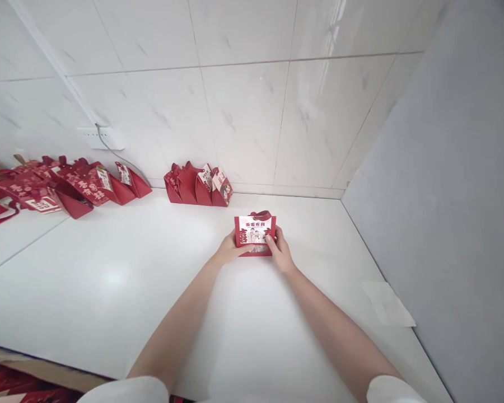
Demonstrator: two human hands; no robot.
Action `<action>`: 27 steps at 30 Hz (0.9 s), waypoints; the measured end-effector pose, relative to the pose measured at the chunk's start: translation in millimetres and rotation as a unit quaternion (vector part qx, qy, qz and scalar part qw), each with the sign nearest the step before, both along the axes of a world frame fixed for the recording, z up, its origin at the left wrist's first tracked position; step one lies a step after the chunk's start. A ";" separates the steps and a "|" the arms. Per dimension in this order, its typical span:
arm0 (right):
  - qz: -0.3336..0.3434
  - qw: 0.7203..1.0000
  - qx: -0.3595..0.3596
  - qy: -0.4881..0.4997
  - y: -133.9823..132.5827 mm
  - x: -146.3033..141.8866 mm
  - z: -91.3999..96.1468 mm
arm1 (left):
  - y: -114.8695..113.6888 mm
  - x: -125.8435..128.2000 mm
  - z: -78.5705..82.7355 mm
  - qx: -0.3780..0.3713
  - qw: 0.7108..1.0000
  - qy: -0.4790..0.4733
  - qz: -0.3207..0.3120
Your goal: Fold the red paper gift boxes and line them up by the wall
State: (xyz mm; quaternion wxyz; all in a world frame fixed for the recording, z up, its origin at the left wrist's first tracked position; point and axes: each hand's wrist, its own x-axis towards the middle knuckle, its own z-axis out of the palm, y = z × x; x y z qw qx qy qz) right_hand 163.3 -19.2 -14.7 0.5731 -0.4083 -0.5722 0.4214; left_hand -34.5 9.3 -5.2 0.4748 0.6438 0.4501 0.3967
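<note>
Reaching out over a white tabletop [109, 280], a person grips a red gift box [255, 230] at mid-table. The left hand [231, 250] is closed on its lower left corner and the right hand [280, 251] on its lower right, thumbs pressed to the printed front, fingers curled behind. The box stands on its bottom edge, ribbon handle up, and looks flat rather than opened out. A loose sheet of paper [388, 304] lies well apart to the right. Farther back, four shaped boxes [198, 184] stand in a tight row against the tiled wall [243, 112], and a larger heap of red boxes [67, 187] crowds the far left below a wall socket [105, 137]. By that showing, many are made up and this one is not yet.
</note>
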 end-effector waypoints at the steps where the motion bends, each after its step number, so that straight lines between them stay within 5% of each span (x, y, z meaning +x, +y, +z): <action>1: -0.012 1.000 0.001 -0.004 -0.2 0.4 -0.7 | -4.1 -0.3 -1.3 0.000 1.000 0.010 -0.007; 6: -0.109 0.990 0.087 -0.020 -9.4 -1.3 10.1 | -8.2 -0.3 0.3 0.028 0.999 0.034 -0.011; 10: -0.161 0.971 0.174 -0.035 -16.8 2.3 52.0 | -8.4 2.6 0.8 0.080 0.996 0.000 -0.024; 17: -0.045 0.972 0.189 -0.134 3.8 7.5 124.8 | -12.0 15.1 3.4 0.091 0.993 -0.061 0.041; 27: -0.033 0.979 0.161 -0.119 6.5 3.0 133.3 | -9.8 13.6 2.4 0.051 0.997 -0.061 0.020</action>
